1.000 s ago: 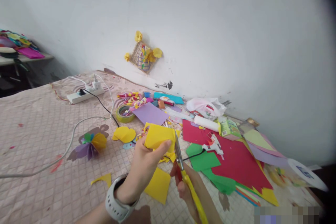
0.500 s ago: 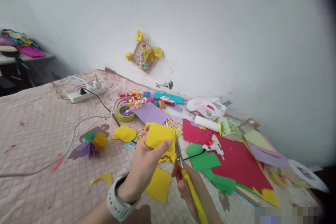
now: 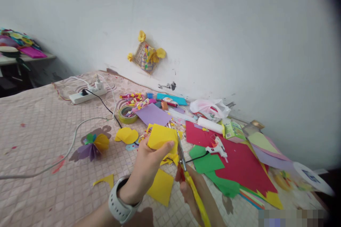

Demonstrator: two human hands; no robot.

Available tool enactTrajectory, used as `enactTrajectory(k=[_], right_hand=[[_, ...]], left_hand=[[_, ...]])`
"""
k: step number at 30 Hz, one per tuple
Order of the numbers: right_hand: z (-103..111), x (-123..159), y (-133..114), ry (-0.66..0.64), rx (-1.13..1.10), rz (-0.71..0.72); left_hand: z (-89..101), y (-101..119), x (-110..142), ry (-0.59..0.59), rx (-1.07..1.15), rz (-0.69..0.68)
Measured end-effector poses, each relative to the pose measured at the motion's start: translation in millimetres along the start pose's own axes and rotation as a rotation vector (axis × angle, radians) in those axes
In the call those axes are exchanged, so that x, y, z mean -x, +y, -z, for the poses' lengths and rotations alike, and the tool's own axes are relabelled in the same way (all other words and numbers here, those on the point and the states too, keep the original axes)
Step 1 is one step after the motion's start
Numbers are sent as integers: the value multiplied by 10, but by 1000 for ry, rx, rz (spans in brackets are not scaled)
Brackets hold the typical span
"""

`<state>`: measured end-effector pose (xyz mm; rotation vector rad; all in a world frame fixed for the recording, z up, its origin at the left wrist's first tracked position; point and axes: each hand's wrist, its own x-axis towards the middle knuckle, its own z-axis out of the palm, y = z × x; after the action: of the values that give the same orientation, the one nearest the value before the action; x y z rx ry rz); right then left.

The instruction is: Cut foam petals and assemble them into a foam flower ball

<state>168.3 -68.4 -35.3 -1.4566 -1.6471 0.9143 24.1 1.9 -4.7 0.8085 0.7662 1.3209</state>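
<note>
Between the thumb and fingers of my left hand (image 3: 151, 159) is a piece of yellow paper (image 3: 163, 135), held above the table. My right hand (image 3: 192, 188) grips a pair of scissors (image 3: 193, 188) with yellow handles. The metal blades point away from me and meet the right edge of the yellow paper. Below my hands another yellow paper square (image 3: 161, 188) lies on the table. Some yellow cut pieces (image 3: 126, 135) rest to the left, and a curved yellow scrap (image 3: 104, 181) sits nearer to me.
A purple, yellow and green paper flower (image 3: 93, 146) stands at left near a white cable and a power strip (image 3: 87, 94). A roll of tape (image 3: 128, 114) lies behind. To the right, a glue gun (image 3: 217, 148) rests on red paper (image 3: 239, 166), beside green paper (image 3: 206, 159).
Almost nothing differs. Both hands, the yellow paper and the scissors stay in nearly the same place.
</note>
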Motion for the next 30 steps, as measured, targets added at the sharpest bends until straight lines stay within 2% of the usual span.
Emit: enactTrajectory(k=[15, 25, 30], right_hand=[[-21, 15, -91, 51, -4, -19], [-2, 0, -22, -2, -15, -16], [-10, 17, -30, 60, 8, -31]], left_hand=[[-25, 21, 15, 23, 28, 10], [-14, 0, 16, 9, 45, 3], [-15, 4, 9, 6, 40, -2]])
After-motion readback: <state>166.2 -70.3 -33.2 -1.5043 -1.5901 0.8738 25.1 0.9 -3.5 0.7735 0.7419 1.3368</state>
